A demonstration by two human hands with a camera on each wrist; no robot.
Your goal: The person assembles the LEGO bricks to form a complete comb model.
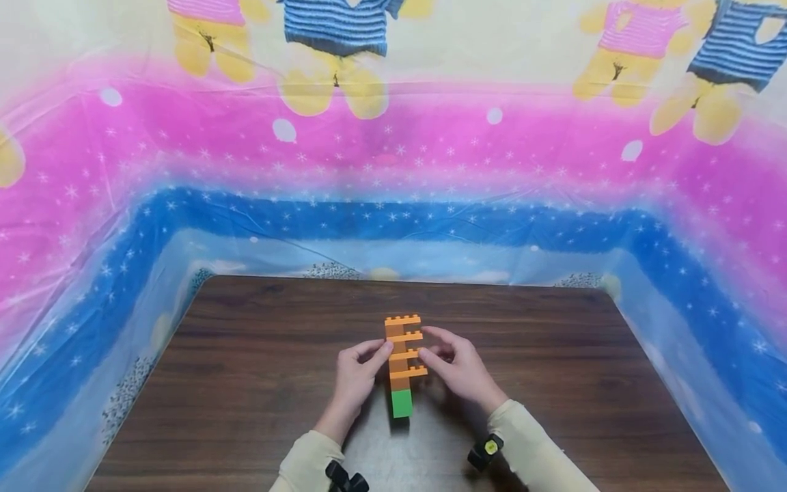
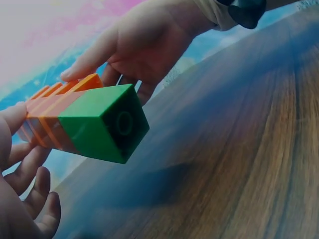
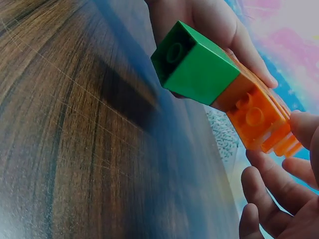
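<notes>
A tower of toy building bricks (image 1: 399, 384) is held up off the table between both hands. Its lower end is a green brick (image 1: 402, 403), whose hollow underside shows in both wrist views. Above it, brown-orange bricks alternate with thin orange plates (image 3: 255, 117) that jut out to the right like comb teeth. The left hand (image 1: 356, 372) pinches the tower's left side between thumb and fingers. From the right, the right hand (image 1: 461, 369) holds the jutting plates, thumb on the near side and fingers behind. Some fingertips are hidden by the tower.
A dark wood-grain table (image 1: 246, 410) lies below, with the tower's shadow on it. A printed cloth (image 1: 393, 157) in pink and blue hangs round the table's back and sides. Black straps (image 1: 486, 451) sit on the wrists over cream sleeves.
</notes>
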